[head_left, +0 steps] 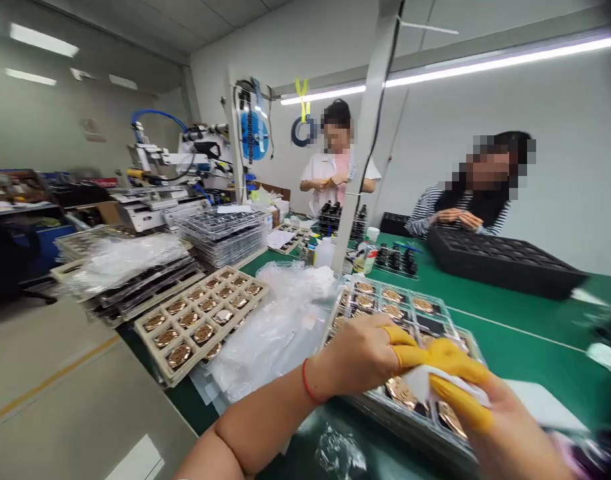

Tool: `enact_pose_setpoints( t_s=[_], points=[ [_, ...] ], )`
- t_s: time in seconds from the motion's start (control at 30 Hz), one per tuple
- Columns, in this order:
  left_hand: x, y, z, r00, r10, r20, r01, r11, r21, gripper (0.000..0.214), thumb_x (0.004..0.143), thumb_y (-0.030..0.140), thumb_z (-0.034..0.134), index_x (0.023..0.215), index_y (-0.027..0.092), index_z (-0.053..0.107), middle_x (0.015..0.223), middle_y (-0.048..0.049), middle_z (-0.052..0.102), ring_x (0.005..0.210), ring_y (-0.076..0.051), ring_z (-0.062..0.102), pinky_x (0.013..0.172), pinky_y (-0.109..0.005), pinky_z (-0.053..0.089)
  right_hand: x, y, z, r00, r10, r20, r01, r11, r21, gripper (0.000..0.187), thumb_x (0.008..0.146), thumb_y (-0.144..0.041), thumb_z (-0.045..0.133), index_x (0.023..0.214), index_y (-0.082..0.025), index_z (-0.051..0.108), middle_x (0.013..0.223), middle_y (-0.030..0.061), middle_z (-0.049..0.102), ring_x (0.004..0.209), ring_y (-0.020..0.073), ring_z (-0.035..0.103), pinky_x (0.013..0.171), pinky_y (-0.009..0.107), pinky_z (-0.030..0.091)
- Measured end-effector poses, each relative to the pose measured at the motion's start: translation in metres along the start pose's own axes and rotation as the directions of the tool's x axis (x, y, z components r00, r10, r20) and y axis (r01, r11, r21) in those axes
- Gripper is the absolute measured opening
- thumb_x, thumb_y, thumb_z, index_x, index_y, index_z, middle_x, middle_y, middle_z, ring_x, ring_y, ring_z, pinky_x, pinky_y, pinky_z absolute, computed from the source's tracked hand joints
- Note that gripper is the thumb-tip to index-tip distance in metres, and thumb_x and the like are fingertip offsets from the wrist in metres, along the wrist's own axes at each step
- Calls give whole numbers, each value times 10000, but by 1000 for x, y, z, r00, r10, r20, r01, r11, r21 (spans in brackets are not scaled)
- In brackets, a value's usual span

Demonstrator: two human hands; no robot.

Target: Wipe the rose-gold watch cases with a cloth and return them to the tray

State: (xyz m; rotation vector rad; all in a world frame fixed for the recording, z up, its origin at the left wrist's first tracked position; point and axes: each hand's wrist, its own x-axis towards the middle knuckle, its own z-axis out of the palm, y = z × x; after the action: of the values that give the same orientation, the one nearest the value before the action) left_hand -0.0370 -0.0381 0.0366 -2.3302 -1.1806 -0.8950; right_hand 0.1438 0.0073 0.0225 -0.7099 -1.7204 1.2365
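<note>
Yellow finger cots cover fingertips on both my hands, which meet above a clear plastic tray (408,308) of round gold-coloured parts (399,391). My right hand (468,390) is closed on a white cloth (419,385), folded between its fingers. Against those fingers, my left hand (368,353) is closed in a pinch. Whatever it grips is hidden behind the finger cots. The tray sits on a stack of similar trays, and my hands cover part of its compartments.
Left of centre lie crumpled clear plastic bags (272,333) and a beige tray (158,365) of gold parts. Stacked trays (225,243) stand behind. A white post (358,173) rises from the green table (525,327). Two people work opposite, one by a black foam tray (490,263).
</note>
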Motion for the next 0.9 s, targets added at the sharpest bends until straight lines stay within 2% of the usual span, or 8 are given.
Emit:
enact_pose_setpoints(
  t_s=[0.1, 0.2, 0.3, 0.43, 0.53, 0.63, 0.8, 0.9],
  points=[
    [-1, 1, -5, 995, 35, -95, -34, 999, 17, 255, 937, 195, 441, 884, 176, 689, 917, -53, 721, 815, -182, 610, 708, -304, 485, 1, -6, 2, 986, 156, 52, -162, 978, 135, 308, 597, -397, 826, 842, -238, 726, 819, 41, 707, 748, 214, 640, 691, 323, 529],
    [0, 3, -2, 981, -26, -194, -31, 957, -288, 197, 925, 226, 489, 960, 199, 681, 913, -62, 718, 789, -173, 615, 708, -300, 479, 1, -11, 0, 980, 126, 154, -166, 945, 282, 270, 614, -443, 808, 800, -259, 739, 804, 28, 690, 737, 199, 626, 689, 317, 518],
    [2, 11, 6, 942, -236, -239, 43, 789, -612, 146, 890, 281, 575, 932, 185, 676, 839, -52, 715, 743, -157, 623, 688, -265, 481, 1, -13, -3, 985, 47, 167, -104, 931, 351, 248, 640, -484, 780, 768, -274, 749, 821, 25, 679, 762, 205, 620, 707, 328, 509],
    [4, 28, 18, 902, -430, -38, 270, 629, -729, 232, 926, 323, 496, 907, 160, 660, 817, -49, 694, 727, -159, 623, 690, -259, 479, 1, -13, -2, 998, -43, 53, 27, 964, 263, 254, 714, -465, 735, 898, -290, 748, 898, 34, 688, 827, 213, 619, 779, 344, 496],
    [5, 35, 18, 935, -353, 40, 309, 751, -583, 319, 953, 330, 392, 909, 138, 642, 805, -79, 671, 702, -181, 597, 657, -280, 458, 2, -13, 0, 995, -40, -89, 54, 986, 158, 222, 761, -389, 714, 954, -280, 730, 925, 29, 699, 870, 216, 618, 799, 328, 486],
    [5, 35, 15, 960, -266, 86, 270, 803, -532, 301, 953, 325, 380, 954, 140, 617, 834, -87, 657, 734, -192, 583, 671, -289, 448, 6, -14, -2, 998, 44, -46, -29, 961, 275, 217, 781, -403, 687, 920, -243, 732, 904, 39, 716, 876, 230, 628, 780, 336, 494],
    [4, 28, 13, 868, -456, 197, 435, 508, -743, 282, 976, 359, 361, 1032, 155, 548, 763, -31, 638, 611, -120, 539, 591, -223, 426, 11, -24, -15, 991, 104, -83, -64, 918, 390, 268, 657, -439, 781, 837, -249, 727, 830, 16, 715, 761, 183, 629, 723, 301, 506],
    [3, 27, 10, 847, -504, 171, 445, 493, -748, 278, 956, 371, 416, 1102, 155, 509, 801, -40, 641, 627, -123, 556, 590, -225, 428, 8, -28, -18, 990, 138, 5, -135, 960, 247, 341, 633, -408, 805, 907, -231, 705, 869, 32, 708, 798, 200, 630, 717, 294, 512]
  ],
)
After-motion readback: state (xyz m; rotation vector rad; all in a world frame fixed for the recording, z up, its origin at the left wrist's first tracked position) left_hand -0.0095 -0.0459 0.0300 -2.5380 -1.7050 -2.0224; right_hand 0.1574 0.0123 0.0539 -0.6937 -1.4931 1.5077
